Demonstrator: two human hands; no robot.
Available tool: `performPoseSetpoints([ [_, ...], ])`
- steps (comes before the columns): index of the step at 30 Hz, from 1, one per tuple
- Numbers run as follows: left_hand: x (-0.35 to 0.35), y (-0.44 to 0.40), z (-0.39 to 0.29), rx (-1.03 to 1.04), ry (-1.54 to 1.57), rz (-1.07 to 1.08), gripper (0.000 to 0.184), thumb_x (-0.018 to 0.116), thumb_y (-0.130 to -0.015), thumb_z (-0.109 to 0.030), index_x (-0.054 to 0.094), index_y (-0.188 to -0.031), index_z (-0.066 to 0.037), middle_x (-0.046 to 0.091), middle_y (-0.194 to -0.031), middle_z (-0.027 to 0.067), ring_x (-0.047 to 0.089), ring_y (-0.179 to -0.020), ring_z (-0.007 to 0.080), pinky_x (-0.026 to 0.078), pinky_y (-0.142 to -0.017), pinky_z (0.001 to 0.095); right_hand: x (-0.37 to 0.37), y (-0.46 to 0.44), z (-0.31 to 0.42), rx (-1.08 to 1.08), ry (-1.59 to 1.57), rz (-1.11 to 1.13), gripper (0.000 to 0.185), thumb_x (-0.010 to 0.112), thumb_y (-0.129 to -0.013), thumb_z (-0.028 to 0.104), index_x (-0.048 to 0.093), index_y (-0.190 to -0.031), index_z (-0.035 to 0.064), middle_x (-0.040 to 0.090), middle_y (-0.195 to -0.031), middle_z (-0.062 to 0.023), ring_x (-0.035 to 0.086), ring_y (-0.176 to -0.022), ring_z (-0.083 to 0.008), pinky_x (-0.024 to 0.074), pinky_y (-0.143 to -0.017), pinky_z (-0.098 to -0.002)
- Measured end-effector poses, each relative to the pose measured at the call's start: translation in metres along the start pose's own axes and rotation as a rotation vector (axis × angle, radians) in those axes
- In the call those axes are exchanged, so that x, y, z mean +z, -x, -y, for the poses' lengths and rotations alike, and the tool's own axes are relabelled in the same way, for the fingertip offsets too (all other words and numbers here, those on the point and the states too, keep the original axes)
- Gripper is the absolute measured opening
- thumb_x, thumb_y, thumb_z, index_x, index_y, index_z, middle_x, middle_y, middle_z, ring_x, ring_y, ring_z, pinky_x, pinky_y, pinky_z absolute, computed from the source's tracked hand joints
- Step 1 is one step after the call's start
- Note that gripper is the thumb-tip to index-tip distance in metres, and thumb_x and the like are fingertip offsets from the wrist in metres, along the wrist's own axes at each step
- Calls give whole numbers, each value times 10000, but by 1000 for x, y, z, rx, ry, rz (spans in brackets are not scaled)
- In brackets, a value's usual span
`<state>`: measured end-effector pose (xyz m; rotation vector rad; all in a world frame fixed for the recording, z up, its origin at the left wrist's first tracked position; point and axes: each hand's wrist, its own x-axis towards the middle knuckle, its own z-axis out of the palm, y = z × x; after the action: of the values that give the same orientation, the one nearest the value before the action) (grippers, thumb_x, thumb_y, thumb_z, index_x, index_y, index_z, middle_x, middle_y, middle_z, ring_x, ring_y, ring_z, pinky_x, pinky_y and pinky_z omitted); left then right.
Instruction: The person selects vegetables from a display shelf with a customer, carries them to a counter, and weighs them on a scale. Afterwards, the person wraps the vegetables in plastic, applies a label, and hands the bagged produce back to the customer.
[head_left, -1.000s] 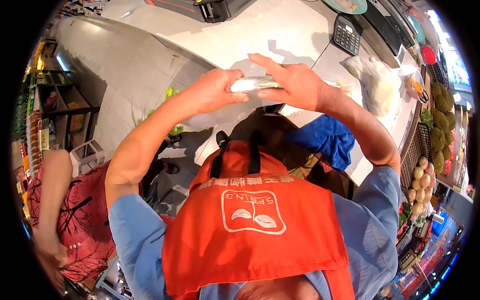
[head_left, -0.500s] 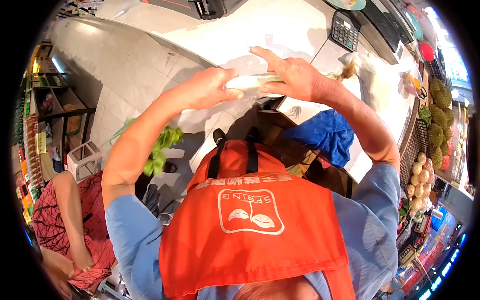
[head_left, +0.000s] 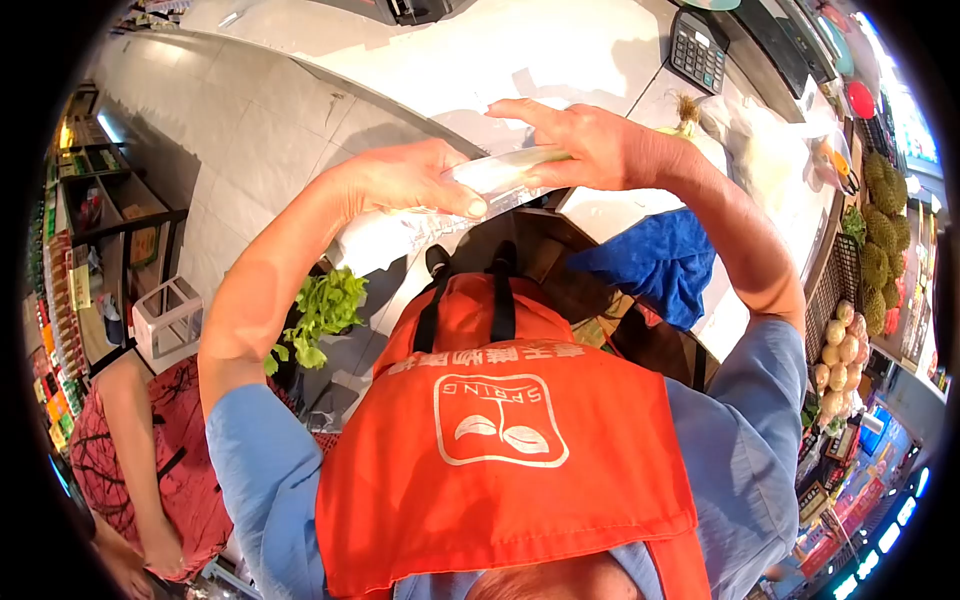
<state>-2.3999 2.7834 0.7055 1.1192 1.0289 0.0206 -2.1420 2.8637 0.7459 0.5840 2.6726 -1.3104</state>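
A bunch of leafy celery [head_left: 325,312] with pale stalks is partly wrapped in clear plastic film [head_left: 385,238]. Its leaves hang below my left forearm. My left hand [head_left: 425,180] closes around the wrapped stalks, thumb on top. On the stalks' other side, my right hand [head_left: 590,145] holds them between thumb and bent fingers, its index finger pointing out. Past my right wrist a hairy root end [head_left: 686,112] shows; the forearm hides whether it joins the same stalks.
A white counter [head_left: 480,70] lies ahead, bearing a calculator [head_left: 697,52] and white plastic bags [head_left: 765,150]. A blue cloth [head_left: 655,265] hangs at its near edge. A person in red patterned clothes [head_left: 190,450] sits at left near a pale stool [head_left: 168,315]. Durians [head_left: 878,230] line the right.
My left hand and the film have tilted lower at the left, and more plastic shows. The celery leaves have come further into view. The root end has shifted up slightly.
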Motion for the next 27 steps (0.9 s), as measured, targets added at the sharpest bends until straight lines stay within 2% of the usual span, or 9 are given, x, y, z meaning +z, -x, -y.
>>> performPoseSetpoints([
  [1, -1, 0, -9, -37, -104, 46, 401, 779, -856, -356, 645, -1026, -19, 653, -794, 34, 639, -753, 172, 485, -659, 388, 0, -2, -5, 7, -69, 24, 742, 668, -924, 269, 285, -1552, 172, 642, -808, -120, 628, -752, -269, 494, -719, -394],
  [5, 27, 5, -8, 209, -620, -515, 335, 741, -877, -300, 620, -988, -7, 646, -782, 75, 632, -740, 209, 491, -671, 407, -8, -2, -7, 187, -377, 100, 728, 650, -929, 230, 283, -1556, 168, 611, -769, -76, 580, -727, -186, 479, -692, -361],
  [7, 33, 2, -1, 226, -741, -596, 327, 718, -891, -292, 614, -988, 2, 644, -780, 102, 631, -736, 233, 494, -684, 398, -2, -5, -15, 112, -240, 53, 762, 668, -906, 228, 278, -1557, 165, 621, -744, -100, 614, -709, -244, 484, -688, -377],
  [10, 18, 0, 9, 236, -206, -305, 338, 709, -893, -297, 601, -1003, 4, 650, -819, 158, 635, -747, 296, 498, -702, 419, 7, -6, -9, 17, 192, -62, 795, 687, -885, 238, 272, -1558, 162, 622, -736, -133, 629, -713, -325, 480, -681, -401],
  [13, 4, -8, 29, 252, 13, -149, 299, 736, -895, -293, 615, -1027, -54, 596, -748, 66, 585, -694, 139, 460, -622, 335, 12, -6, -15, -71, 189, -162, 765, 684, -889, 257, 285, -1532, 143, 619, -706, -187, 639, -713, -388, 495, -674, -452],
  [16, 16, -3, 19, 151, -474, -403, 297, 721, -906, -281, 592, -1074, -74, 642, -844, 81, 640, -758, 204, 489, -654, 368, 7, -10, -13, -10, 53, -88, 762, 696, -890, 240, 292, -1520, 102, 619, -677, -161, 642, -678, -333, 495, -652, -418],
  [19, 39, -7, 22, 366, -864, -813, 307, 695, -917, -256, 556, -1151, -113, 666, -937, 108, 668, -862, 305, 507, -687, 435, 4, -14, -24, 44, -91, -45, 756, 701, -897, 166, 302, -1534, 81, 614, -726, -67, 556, -641, -176, 460, -658, -365],
  [22, 38, -6, 22, 283, -769, -671, 322, 668, -929, -222, 518, -1199, -135, 667, -983, 135, 637, -942, 381, 500, -738, 470, -4, -18, -18, 178, -141, 67, 665, 728, -883, 179, 429, -1462, 44, 646, -913, -101, 582, -704, -146, 485, -707, -350],
  [27, 30, -5, 32, 184, -527, -514, 299, 662, -938, -174, 532, -1185, -65, 633, -899, 132, 608, -835, 287, 485, -757, 388, 12, -20, -24, -181, 205, -680, 653, 758, -848, 124, 475, -1434, 65, 678, -1021, -101, 664, -912, -175, 526, -904, -311],
])
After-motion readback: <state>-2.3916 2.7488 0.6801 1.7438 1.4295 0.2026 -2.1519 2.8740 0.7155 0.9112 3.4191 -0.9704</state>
